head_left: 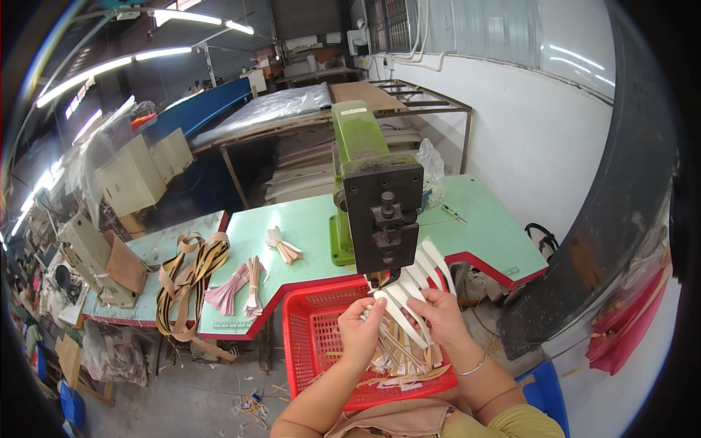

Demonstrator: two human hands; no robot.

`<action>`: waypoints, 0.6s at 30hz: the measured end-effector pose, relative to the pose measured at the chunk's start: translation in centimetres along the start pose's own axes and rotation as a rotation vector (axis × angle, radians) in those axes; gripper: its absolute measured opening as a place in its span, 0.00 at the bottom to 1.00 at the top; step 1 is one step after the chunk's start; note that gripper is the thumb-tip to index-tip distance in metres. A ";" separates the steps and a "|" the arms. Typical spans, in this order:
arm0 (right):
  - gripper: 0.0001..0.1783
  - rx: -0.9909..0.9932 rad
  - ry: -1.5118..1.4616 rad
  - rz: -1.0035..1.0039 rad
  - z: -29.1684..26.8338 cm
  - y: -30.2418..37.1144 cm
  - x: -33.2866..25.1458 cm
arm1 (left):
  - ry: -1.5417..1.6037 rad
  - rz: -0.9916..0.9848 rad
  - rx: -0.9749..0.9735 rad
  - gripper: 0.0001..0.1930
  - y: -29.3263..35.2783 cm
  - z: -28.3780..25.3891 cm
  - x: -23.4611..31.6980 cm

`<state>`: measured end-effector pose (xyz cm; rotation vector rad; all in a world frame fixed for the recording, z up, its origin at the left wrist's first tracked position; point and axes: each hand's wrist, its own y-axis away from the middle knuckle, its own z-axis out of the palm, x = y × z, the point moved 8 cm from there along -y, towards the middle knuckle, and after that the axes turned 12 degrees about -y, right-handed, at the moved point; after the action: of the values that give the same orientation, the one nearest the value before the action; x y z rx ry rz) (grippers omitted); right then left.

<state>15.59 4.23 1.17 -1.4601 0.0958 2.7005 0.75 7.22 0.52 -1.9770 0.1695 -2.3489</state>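
My left hand (360, 326) pinches the rounded end of a flat white strip (401, 319) between thumb and fingers. On the strip's other side, my right hand (442, 318) has its fingers closed round it. More white strips (432, 257) fan out past my right hand, toward the table's edge. Just above my hands is the black head (380, 212) of a green machine (359, 131), its working tip close to the strip ends. Below lies a red plastic basket (305, 328) with several thin beige and white pieces (398, 358) in it.
Bundles of pink strips (229, 290), cream strips (253, 286) and white strips (282, 246) lie on the green tabletop (307, 212). Black-and-tan straps (182, 281) hang over its left part. A dark curved post (591, 219) stands at right; scraps (252, 409) litter the floor.
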 end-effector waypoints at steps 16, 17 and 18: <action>0.12 -0.202 0.660 -0.070 2.3 -2.9 -6.3 | 0.134 -0.094 -0.110 0.05 0.0 1.2 -0.6; 0.12 -0.199 0.636 -0.047 2.2 -2.8 -6.1 | 0.137 -0.095 -0.112 0.05 0.0 1.2 -0.6; 0.12 -0.196 0.612 -0.023 2.1 -2.8 -6.0 | 0.147 -0.113 -0.112 0.06 0.0 1.2 -0.6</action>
<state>17.40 6.97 7.25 -2.2745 -0.1577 2.1952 2.03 7.27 0.17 -1.9078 0.2064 -2.6126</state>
